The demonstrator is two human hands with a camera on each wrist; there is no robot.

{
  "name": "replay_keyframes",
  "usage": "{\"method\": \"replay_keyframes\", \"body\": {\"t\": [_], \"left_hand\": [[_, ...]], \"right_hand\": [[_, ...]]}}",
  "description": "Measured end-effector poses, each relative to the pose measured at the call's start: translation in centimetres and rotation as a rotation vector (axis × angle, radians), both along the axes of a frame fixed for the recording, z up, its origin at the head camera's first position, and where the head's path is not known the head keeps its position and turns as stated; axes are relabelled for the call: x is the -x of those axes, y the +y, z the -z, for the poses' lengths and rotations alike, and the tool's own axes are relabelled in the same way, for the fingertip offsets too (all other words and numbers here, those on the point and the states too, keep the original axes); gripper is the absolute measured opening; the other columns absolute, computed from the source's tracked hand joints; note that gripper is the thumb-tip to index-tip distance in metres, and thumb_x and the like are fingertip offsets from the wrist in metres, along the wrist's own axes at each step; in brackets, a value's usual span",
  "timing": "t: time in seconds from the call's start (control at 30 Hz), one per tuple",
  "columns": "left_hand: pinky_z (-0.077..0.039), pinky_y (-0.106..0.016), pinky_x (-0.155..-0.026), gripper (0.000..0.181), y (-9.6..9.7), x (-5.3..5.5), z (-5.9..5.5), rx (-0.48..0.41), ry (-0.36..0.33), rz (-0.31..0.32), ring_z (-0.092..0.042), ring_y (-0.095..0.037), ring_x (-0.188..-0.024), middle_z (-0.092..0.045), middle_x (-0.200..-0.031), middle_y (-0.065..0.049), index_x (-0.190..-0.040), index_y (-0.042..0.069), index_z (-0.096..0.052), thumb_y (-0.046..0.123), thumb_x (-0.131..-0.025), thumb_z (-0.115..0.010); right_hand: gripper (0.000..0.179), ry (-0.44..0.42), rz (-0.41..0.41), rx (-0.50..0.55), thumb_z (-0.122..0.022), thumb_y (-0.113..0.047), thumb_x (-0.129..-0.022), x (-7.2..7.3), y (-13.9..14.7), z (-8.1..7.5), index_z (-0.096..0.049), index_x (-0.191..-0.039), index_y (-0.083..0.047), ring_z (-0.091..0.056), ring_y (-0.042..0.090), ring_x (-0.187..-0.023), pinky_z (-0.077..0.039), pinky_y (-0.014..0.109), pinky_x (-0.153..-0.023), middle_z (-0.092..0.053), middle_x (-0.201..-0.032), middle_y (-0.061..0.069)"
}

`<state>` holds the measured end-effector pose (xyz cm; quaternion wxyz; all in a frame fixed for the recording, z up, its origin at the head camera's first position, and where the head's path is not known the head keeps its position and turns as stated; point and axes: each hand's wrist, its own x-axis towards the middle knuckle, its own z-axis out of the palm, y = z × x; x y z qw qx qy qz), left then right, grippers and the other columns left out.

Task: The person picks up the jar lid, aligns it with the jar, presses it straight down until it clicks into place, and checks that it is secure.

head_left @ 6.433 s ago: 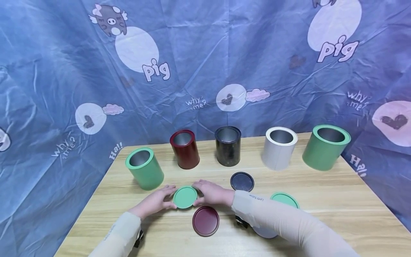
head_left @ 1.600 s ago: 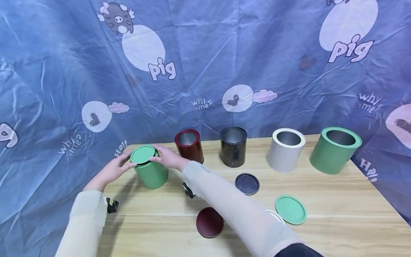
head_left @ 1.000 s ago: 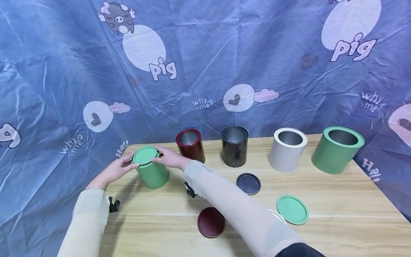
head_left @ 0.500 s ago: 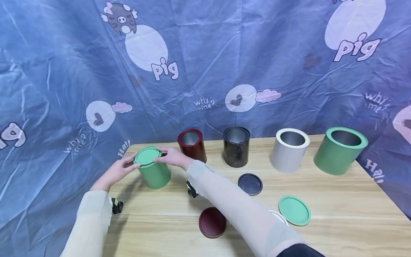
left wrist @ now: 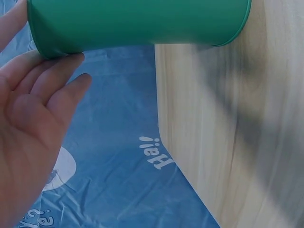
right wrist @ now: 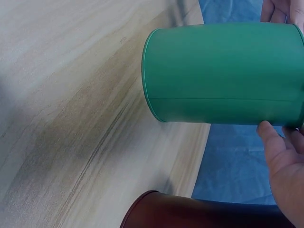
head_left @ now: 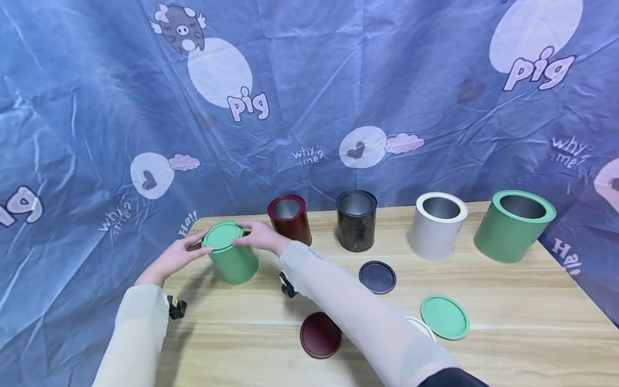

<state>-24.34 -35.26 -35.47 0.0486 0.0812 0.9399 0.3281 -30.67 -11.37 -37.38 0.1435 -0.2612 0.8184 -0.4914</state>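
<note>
At the left of the table, in the head view, a green can [head_left: 234, 264] stands upright with a green lid [head_left: 223, 236] lying level on its top. My left hand [head_left: 175, 258] holds the lid's left edge, thumb at the near side. From the right, my right hand [head_left: 260, 237] grips the opposite edge between thumb and fingers. The left wrist view shows the left fingers [left wrist: 64, 76] against the top end of the can's wall. In the right wrist view the right hand [right wrist: 287, 161] is at that same end, and part of the left hand [right wrist: 285, 10] shows beyond.
Open cans line the back: dark red [head_left: 291, 219], black [head_left: 356, 221], white [head_left: 437, 226] and a larger green can [head_left: 513, 226]. Loose lids lie nearer: black [head_left: 377, 277], dark red [head_left: 320, 335], green [head_left: 445, 317], and a white lid [head_left: 422, 325] partly hidden by the right sleeve.
Both hands have carried the green lid from the table's middle left onto the left green can. Its tilt and dark gap have closed; in the last half second the hands barely move.
</note>
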Motion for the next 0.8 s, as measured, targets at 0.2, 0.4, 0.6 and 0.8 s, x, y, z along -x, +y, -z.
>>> {"method": "replay_keyframes", "body": {"t": [0.2, 0.4, 0.6, 0.8], "left_hand": [[-0.045, -0.053, -0.102, 0.068, 0.2, 0.0, -0.1, -0.005, -0.007, -0.007, -0.051, -0.045, -0.125, -0.043, -0.142, -0.03, -0.147, -0.001, -0.035, 0.032, -0.095, -0.062], [-0.044, -0.055, -0.102, 0.067, 0.4, -0.1, -0.7, 0.026, -0.007, -0.015, -0.054, -0.045, -0.121, -0.05, -0.136, -0.03, -0.144, -0.002, -0.04, 0.033, -0.092, -0.065], [-0.042, -0.057, -0.102, 0.068, 0.6, 0.0, -1.1, 0.054, -0.016, -0.013, -0.054, -0.046, -0.121, -0.05, -0.136, -0.03, -0.142, -0.003, -0.041, 0.033, -0.091, -0.066], [-0.042, -0.058, -0.102, 0.067, 0.8, 0.0, -1.5, 0.1, -0.006, 0.012, -0.051, -0.048, -0.122, -0.047, -0.137, -0.031, -0.143, -0.004, -0.04, 0.033, -0.092, -0.065]], "right_hand": [[0.064, -0.006, -0.003, 0.005, -0.072, -0.032, -0.086, -0.1, 0.0, 0.2, -0.048, -0.144, -0.014, -0.05, 0.02, -0.132, -0.045, 0.028, -0.105, -0.053, -0.143, 0.008], [0.064, -0.012, -0.006, 0.022, -0.072, -0.031, -0.086, -0.2, 0.0, 0.3, -0.048, -0.144, -0.015, -0.05, 0.019, -0.132, -0.044, 0.027, -0.105, -0.053, -0.143, 0.007], [0.063, -0.011, -0.006, 0.014, -0.072, -0.03, -0.086, -0.1, 0.0, 0.4, -0.049, -0.143, -0.015, -0.049, 0.018, -0.132, -0.045, 0.027, -0.104, -0.053, -0.143, 0.007], [0.063, -0.011, -0.003, 0.01, -0.072, -0.03, -0.086, -0.1, 0.0, 0.2, -0.05, -0.143, -0.016, -0.049, 0.018, -0.132, -0.045, 0.027, -0.104, -0.053, -0.142, 0.008]]}}
